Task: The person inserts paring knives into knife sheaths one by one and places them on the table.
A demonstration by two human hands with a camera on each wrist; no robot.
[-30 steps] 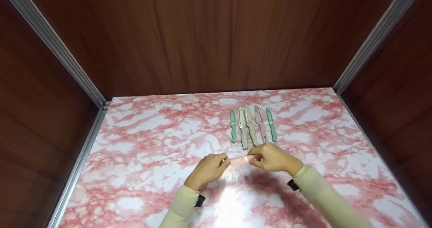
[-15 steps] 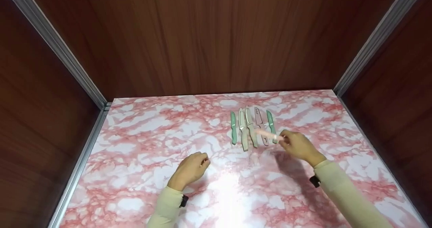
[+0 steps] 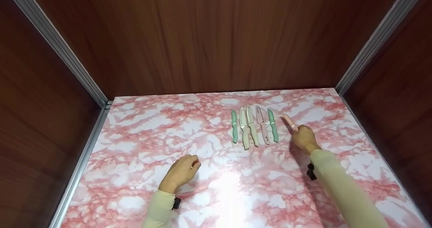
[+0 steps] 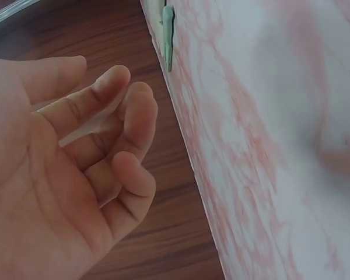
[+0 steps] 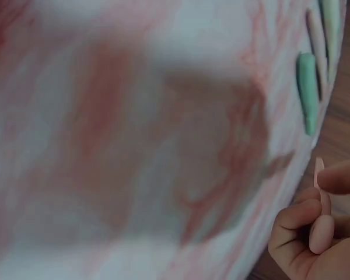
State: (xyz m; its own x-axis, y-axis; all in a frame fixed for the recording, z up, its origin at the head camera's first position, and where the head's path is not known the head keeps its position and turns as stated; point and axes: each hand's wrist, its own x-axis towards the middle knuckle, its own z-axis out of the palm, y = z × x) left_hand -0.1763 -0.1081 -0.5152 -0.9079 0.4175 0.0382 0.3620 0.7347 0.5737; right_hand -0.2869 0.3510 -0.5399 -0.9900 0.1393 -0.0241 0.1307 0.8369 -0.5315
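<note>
My right hand (image 3: pixel 304 139) grips a small pink knife (image 3: pixel 289 121) by its handle, at the right end of a row of knives. Its tip points away and to the left, low over the tabletop. In the right wrist view, the end of the pink handle (image 5: pixel 321 234) pokes out between the curled fingers. Closest to it in the row lies a green knife (image 3: pixel 273 126). My left hand (image 3: pixel 181 171) hovers at the front left with nothing in it; its fingers hang loosely curled in the left wrist view, palm (image 4: pixel 41 175) showing.
Left of that green knife lie a broad pink knife (image 3: pixel 265 133), two cream knives (image 3: pixel 245 140) (image 3: pixel 253 136) and another green knife (image 3: pixel 235 130), roughly parallel. The pink-and-white marbled table (image 3: pixel 152 136) is bounded by brown wood panels (image 3: pixel 202 42) at the back and sides.
My hands have come apart: the left let go of the pink knife and drew back left. The right carried it rightward past the row and turned its tip away from me.
</note>
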